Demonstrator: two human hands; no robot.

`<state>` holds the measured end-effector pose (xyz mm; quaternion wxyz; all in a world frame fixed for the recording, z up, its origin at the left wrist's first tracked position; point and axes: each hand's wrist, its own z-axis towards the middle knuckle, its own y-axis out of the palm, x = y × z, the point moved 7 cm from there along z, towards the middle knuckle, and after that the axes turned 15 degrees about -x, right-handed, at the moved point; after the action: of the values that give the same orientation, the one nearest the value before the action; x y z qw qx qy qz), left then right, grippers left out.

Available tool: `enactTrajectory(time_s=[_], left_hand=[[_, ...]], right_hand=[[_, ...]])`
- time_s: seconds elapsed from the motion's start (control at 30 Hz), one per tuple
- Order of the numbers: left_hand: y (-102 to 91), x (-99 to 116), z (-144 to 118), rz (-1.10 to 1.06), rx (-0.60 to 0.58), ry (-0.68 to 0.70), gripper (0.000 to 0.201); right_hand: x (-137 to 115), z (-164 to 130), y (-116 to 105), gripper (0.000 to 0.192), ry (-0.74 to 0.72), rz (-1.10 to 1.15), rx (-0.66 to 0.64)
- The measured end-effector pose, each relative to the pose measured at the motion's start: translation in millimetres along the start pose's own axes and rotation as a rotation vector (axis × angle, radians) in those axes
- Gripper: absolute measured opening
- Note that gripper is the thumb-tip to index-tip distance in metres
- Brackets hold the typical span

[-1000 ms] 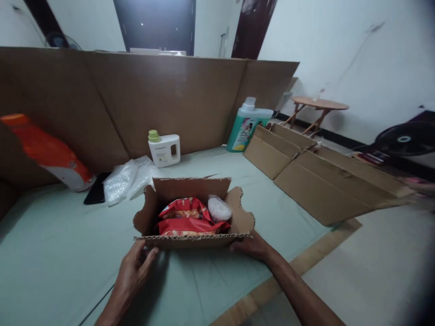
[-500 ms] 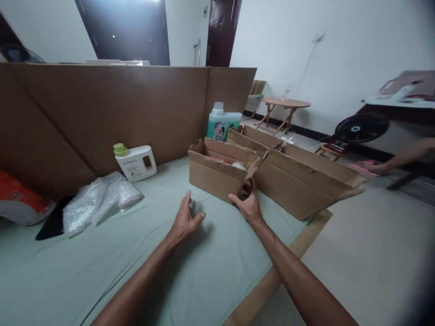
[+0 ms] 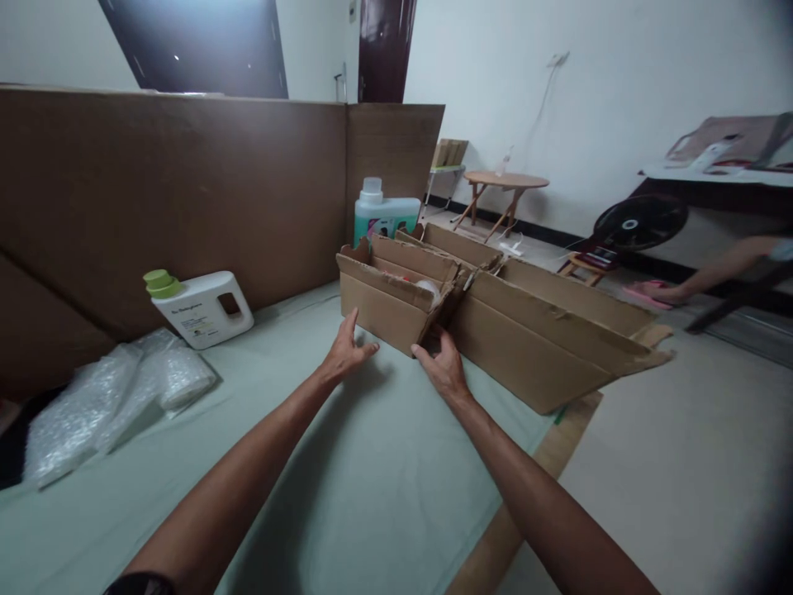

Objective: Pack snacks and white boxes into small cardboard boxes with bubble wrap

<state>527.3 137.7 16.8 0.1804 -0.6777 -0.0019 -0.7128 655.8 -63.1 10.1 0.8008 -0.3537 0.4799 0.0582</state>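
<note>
Left hand [image 3: 344, 355] open, fingertips touching near wall of small cardboard box [image 3: 387, 310]. Right hand [image 3: 441, 368] open, fingers spread against box corner, gripping nothing.

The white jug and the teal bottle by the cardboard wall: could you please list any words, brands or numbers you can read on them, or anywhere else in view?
White jug: a short line of dark print on its side, too small and blurred to read.
Teal bottle: a coloured picture label, mostly hidden behind the small cardboard box; no words readable.
Small cardboard box and the large cardboard box: no print visible.
Nothing else readable.
</note>
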Motion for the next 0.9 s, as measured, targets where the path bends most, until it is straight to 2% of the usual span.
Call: enactTrajectory(time_s=[0.1,0.2,0.4,0.53,0.63,0.77,0.83,0.9], left_hand=[[12.6,-5,36,-0.032,-0.002,0.007,0.104],[26.3,-14,53,-0.037,-0.039,0.013,0.093],[39.9,-21,52,0.023,-0.087,0.047,0.082],[42.4,-16,49,0.124,-0.098,0.065,0.080],[46.5,-9,46,0.232,-0.101,0.065,0.077],[62.3,4,20,0.413,-0.149,0.068,0.054],[72.9,13,-10,0.507,-0.180,0.088,0.043],[83.0,23,-50,0.637,-0.207,0.124,0.040]], right_hand=[[5,0,2,0.067,0.024,-0.004,-0.017],[8,-4,9,0.060,0.032,-0.011,-0.058],[11,-2,12,0.050,0.052,-0.054,-0.081],[14,0,9,0.050,0.058,-0.092,-0.070],[13,-1,9,0.042,0.053,-0.124,-0.081],[7,3,7,0.028,0.032,-0.167,-0.095],[3,7,3,0.026,0.027,-0.187,-0.097],[0,8,-3,0.024,0.036,-0.202,-0.098]])
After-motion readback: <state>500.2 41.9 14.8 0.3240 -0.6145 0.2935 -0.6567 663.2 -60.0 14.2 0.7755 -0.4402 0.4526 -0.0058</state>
